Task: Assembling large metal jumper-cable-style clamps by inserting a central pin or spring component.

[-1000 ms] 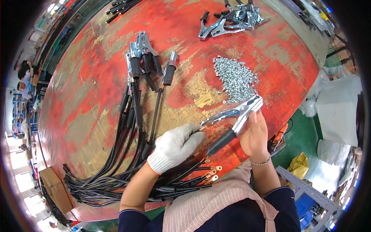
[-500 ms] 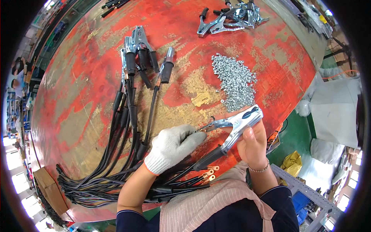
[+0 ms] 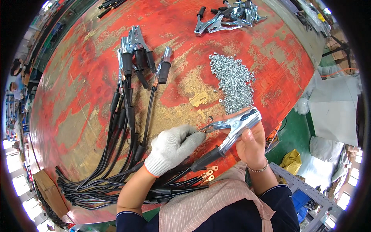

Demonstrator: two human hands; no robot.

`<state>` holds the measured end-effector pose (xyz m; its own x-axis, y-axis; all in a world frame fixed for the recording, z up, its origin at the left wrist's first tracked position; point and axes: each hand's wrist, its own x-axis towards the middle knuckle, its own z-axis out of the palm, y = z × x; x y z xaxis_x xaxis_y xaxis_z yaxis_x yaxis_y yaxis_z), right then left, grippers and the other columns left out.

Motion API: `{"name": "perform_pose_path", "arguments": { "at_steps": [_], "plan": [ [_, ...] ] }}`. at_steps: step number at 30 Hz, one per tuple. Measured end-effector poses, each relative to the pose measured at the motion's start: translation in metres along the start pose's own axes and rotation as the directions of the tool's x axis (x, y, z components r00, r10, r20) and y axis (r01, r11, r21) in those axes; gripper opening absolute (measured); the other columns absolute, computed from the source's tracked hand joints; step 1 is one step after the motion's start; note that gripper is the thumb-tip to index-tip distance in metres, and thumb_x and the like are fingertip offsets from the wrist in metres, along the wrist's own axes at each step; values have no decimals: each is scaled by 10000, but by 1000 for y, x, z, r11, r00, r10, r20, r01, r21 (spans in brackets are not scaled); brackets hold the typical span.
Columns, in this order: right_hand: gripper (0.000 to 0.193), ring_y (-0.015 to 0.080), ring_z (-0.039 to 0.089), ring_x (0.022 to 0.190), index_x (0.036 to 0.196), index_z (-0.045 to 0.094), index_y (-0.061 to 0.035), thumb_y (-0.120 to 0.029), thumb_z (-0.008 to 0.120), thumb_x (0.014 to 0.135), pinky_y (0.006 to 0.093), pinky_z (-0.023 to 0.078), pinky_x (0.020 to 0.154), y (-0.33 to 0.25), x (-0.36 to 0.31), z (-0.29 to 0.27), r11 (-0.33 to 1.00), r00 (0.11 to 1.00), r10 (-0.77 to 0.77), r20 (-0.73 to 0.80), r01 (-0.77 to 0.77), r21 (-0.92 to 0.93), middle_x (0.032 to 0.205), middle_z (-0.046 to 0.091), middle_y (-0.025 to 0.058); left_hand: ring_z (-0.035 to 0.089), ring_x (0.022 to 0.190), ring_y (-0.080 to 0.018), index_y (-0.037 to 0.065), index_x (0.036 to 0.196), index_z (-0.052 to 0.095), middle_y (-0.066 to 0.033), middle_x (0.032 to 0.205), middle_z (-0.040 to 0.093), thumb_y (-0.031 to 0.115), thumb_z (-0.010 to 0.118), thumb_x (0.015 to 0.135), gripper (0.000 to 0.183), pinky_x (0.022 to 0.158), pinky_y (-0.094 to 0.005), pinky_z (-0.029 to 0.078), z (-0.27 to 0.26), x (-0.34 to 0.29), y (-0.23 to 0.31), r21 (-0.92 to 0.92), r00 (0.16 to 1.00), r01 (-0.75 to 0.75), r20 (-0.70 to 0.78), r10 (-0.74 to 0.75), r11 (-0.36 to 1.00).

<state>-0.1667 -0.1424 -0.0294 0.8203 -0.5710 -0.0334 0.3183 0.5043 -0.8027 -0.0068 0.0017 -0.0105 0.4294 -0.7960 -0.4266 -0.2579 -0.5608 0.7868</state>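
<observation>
A silver metal spring clamp (image 3: pixel 239 124) is in my bare right hand (image 3: pixel 252 146), its jaw end toward the right. One of its handles wears a black rubber sleeve (image 3: pixel 207 159); the other handle is bare metal. My left hand (image 3: pixel 170 146), in a white knitted glove, is closed in a pinch at the bare handle's end. A bit of copper shows at those fingertips, apparently a cable's end; the rest is hidden under the glove. Below the clamp, several black cables with copper ring lugs (image 3: pixel 208 174) lie near my apron.
A pile of small screws (image 3: pixel 234 83) lies beyond the clamp on the worn red table (image 3: pixel 181 23). More clamps (image 3: pixel 232 17) are heaped at the far edge. Left of centre lie clamps with cables attached (image 3: pixel 135 50); their black cables (image 3: pixel 89 185) bundle toward a cardboard box (image 3: pixel 50 191).
Both hands keep their hold on the clamp and cable end, with hardly any movement. The table scene has shifted slightly to the left in view.
</observation>
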Motion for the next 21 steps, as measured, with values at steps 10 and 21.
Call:
{"name": "perform_pose_path", "arguments": {
  "at_steps": [10,21],
  "plan": [
    [197,173,612,932,1045,671,-79,-221,578,945,349,460,859,-14,74,-46,412,972,-157,174,224,-883,1007,664,46,614,566,-102,1,1104,622,-52,774,674,221,579,940,278,500,-230,463,4,17,-17,-610,993,96,114,-33,787],
    [92,190,593,806,802,680,-166,-190,737,734,339,458,725,5,120,-43,-411,802,66,593,564,-716,768,623,-10,555,613,-71,-8,1194,584,-32,793,645,234,513,992,323,525,-219,436,6,14,-22,-666,991,127,110,-72,735]
  ]
}}
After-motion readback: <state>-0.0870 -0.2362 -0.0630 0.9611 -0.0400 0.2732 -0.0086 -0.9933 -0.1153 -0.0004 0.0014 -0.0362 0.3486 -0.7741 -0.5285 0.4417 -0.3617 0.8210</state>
